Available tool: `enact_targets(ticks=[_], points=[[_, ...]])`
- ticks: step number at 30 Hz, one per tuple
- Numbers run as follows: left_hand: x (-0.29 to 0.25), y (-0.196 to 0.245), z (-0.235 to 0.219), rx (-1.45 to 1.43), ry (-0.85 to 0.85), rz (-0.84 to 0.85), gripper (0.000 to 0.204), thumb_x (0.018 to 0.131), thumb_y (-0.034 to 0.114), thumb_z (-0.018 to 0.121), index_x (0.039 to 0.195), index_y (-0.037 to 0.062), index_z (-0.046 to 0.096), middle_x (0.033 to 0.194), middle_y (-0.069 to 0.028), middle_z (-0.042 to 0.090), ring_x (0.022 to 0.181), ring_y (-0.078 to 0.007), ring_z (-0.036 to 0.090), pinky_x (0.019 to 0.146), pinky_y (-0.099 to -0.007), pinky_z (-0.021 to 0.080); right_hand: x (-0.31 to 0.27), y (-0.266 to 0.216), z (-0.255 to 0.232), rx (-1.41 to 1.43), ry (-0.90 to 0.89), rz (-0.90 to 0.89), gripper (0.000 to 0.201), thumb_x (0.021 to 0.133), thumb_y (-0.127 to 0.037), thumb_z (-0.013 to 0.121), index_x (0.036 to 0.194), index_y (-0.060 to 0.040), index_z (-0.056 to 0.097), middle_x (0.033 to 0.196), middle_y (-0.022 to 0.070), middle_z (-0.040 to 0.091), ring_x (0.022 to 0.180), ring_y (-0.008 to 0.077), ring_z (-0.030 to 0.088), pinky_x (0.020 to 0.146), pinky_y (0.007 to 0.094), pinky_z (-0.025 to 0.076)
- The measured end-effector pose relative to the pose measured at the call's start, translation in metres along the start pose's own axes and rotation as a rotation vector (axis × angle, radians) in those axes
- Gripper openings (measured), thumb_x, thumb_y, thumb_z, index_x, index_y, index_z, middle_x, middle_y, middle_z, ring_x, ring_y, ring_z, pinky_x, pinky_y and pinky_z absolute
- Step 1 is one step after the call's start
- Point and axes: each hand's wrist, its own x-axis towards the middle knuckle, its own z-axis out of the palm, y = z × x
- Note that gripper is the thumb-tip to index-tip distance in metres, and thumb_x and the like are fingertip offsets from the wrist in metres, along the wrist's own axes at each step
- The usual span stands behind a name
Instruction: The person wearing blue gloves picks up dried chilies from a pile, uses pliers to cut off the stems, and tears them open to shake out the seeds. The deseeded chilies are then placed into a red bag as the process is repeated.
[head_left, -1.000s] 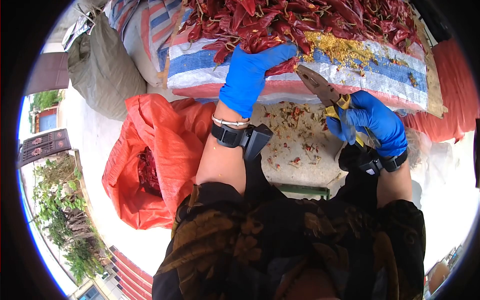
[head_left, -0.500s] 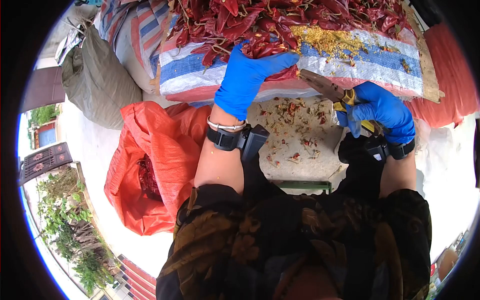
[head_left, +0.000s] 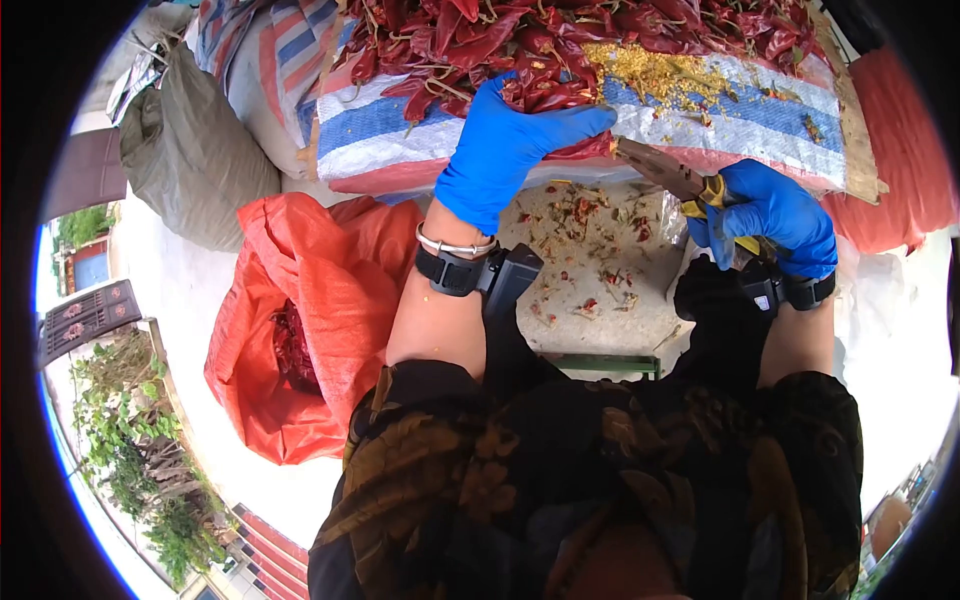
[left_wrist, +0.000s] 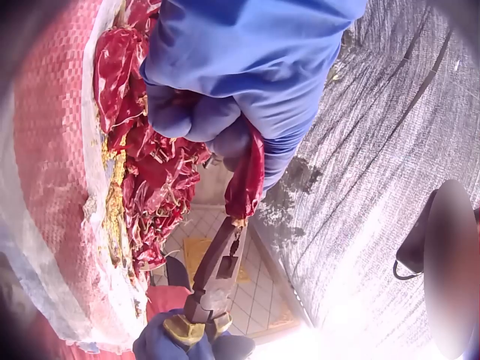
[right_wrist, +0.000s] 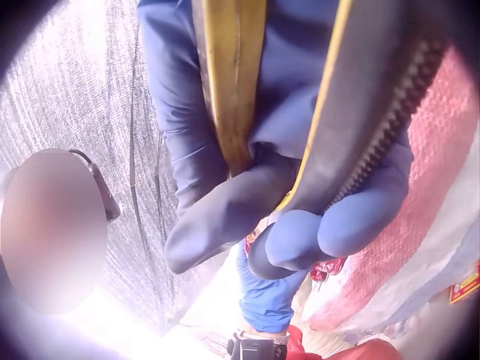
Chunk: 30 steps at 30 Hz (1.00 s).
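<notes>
Both hands wear bright blue rubber gloves: the left hand [head_left: 500, 150] and the right hand [head_left: 775, 215]. Each wrist carries a black strap with a boxy black camera [head_left: 510, 280]. A thin silver bangle [head_left: 455, 245] circles the left wrist. The dark top [head_left: 580, 480] has a brown-gold leafy print and short sleeves.
</notes>
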Motion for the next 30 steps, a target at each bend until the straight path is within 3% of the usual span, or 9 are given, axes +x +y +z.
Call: enact_targets(ticks=[12,15,18,20,22,24,26,28,30], points=[[0.0,-0.004,0.004,0.057,-0.009,0.017,0.04,0.063,0.011,0.077,0.097,0.0018,0.059,0.09,-0.0048,0.063,0.079,-0.0114,0.059,0.075,-0.0262,0.048,-0.005,-0.005,-0.007,-0.028,-0.05,0.036,0.023,0.061,0.009,0.059,0.083,0.0078,0.052,0.066,0.0164,0.06,0.061,0.0221,0.061,0.06,0.0282,0.049],[0.0,-0.009,0.003,-0.007,0.039,0.01,0.037,0.064,0.01,0.076,0.096,0.0008,0.059,0.09,-0.0052,0.063,0.08,-0.0115,0.059,0.075,-0.0262,0.048,-0.006,-0.003,-0.013,-0.049,-0.037,0.016,0.022,0.063,-0.002,0.063,0.081,0.008,0.054,0.063,0.0147,0.059,0.058,0.021,0.059,0.058,0.0278,0.047],[-0.002,-0.001,-0.031,-0.187,0.132,0.044,0.029,0.068,0.006,0.071,0.095,-0.0007,0.06,0.091,-0.0068,0.063,0.081,-0.0127,0.06,0.077,-0.0267,0.049,-0.013,0.002,-0.038,-0.037,-0.232,-0.104,0.033,0.065,-0.022,0.067,0.077,0.0068,0.056,0.061,0.0128,0.058,0.053,0.0201,0.056,0.052,0.0271,0.045],[-0.001,-0.001,-0.04,-0.314,0.173,0.097,0.025,0.07,0.003,0.068,0.094,-0.0017,0.061,0.092,-0.0079,0.063,0.082,-0.0139,0.061,0.078,-0.0271,0.049,-0.022,0.002,-0.052,0.038,-0.087,-0.432,0.046,0.069,-0.043,0.066,0.064,0.001,0.054,0.053,0.0082,0.052,0.047,0.018,0.05,0.043,0.0271,0.037],[0.001,-0.013,-0.02,0.0,0.093,0.261,0.023,0.074,-0.002,0.061,0.096,0.0012,0.063,0.096,-0.009,0.063,0.085,-0.0169,0.061,0.08,-0.0289,0.05,-0.02,-0.005,-0.042,-0.057,0.012,-0.363,0.046,0.07,-0.043,0.065,0.072,0.0016,0.055,0.06,0.0089,0.054,0.051,0.0165,0.051,0.048,0.0249,0.039],[0.006,-0.022,-0.016,0.034,0.109,0.303,0.028,0.073,-0.003,0.061,0.1,0.0067,0.063,0.098,-0.0082,0.062,0.088,-0.0179,0.061,0.08,-0.0299,0.05,-0.014,-0.018,-0.027,-0.065,0.063,-0.184,0.045,0.072,-0.04,0.066,0.073,0.0045,0.06,0.07,0.012,0.059,0.058,0.017,0.056,0.056,0.0265,0.044],[0.009,-0.037,-0.026,0.554,0.092,0.588,0.03,0.073,-0.003,0.061,0.1,0.0108,0.064,0.098,-0.0072,0.063,0.089,-0.0168,0.06,0.08,-0.0298,0.05,-0.007,-0.014,-0.031,-0.081,-0.016,-0.207,0.037,0.076,-0.032,0.064,0.075,0.0047,0.06,0.072,0.0125,0.06,0.063,0.0179,0.058,0.065,0.027,0.045],[0.008,-0.027,-0.014,0.533,0.099,0.608,0.03,0.074,-0.004,0.06,0.1,0.0095,0.063,0.099,-0.0068,0.062,0.088,-0.0163,0.06,0.079,-0.0293,0.05,0.0,-0.008,-0.033,-0.043,-0.061,-0.254,0.035,0.077,-0.031,0.063,0.075,0.0043,0.06,0.072,0.0128,0.06,0.066,0.0188,0.058,0.068,0.029,0.045],[0.01,-0.024,-0.011,-0.512,0.168,-0.012,0.039,0.071,-0.007,0.064,0.106,0.0074,0.059,0.092,-0.0057,0.061,0.082,-0.0143,0.058,0.075,-0.027,0.048,-0.001,-0.012,-0.034,-0.079,0.001,-0.179,0.032,0.079,-0.028,0.061,0.076,0.0041,0.061,0.072,0.013,0.061,0.07,0.0197,0.059,0.07,0.0306,0.045]])
